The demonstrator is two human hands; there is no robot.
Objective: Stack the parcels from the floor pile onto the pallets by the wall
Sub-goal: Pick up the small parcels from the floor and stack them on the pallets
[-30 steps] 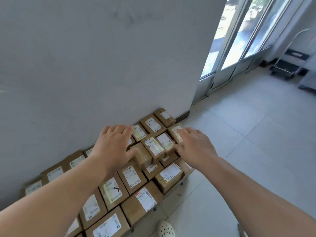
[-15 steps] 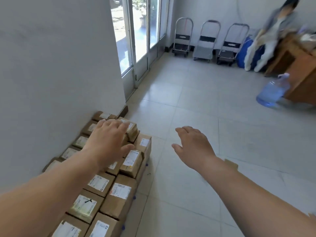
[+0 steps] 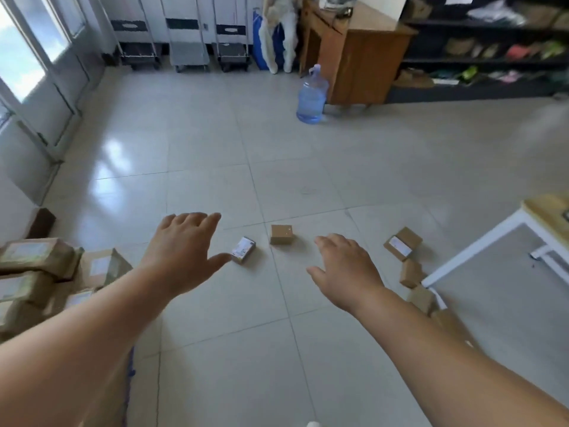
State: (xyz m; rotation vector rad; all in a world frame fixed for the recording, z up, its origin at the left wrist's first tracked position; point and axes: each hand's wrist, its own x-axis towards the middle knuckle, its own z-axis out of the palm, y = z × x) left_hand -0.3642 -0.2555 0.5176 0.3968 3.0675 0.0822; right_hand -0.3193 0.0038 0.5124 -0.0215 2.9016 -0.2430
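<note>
stack [image 3: 40,272] is far left: taped boxes, at least two layers, some labels up. the pallet under it is hidden from this angle.

left hand [image 3: 184,251] is out over the floor [image 3: 215,334], empty, fingers spread wide. its thumb tip lines up with the labelled parcel [image 3: 243,249] in view, but i'd guess the hand is well above it and not touching.

the labelled parcel lies flat, label up, skewed to the tile lines. just right of it is the plain parcel [image 3: 281,234], apart from it, no label showing.

right hand [image 3: 348,269] is also empty, fingers loosely open, palm down. it's near the plain parcel, not on it.

further right is the right parcel [image 3: 401,243], label up. below it a row [image 3: 412,274] of plain ones trails down beside the white frame [image 3: 480,251].

step looks like the reach for the next pick. suggestions:
- one parcel per hand: left takes the labelled one, right the plain one. both are small enough for a one-hand grip, likely light.
- come straight down, thumb on one long side and fingers on the other. don't pinch a corner, the tape looks slick.
- bend the knees, they're right on the floor.
- clear these two mid-floor strays first, they're in the walking line. then the right parcel, then the row.
- at the row, lift up and away so nothing knocks the frame leg.
- at the stack, set them label up and square to the neighbours. flip the plain one if its label is underneath.
</note>
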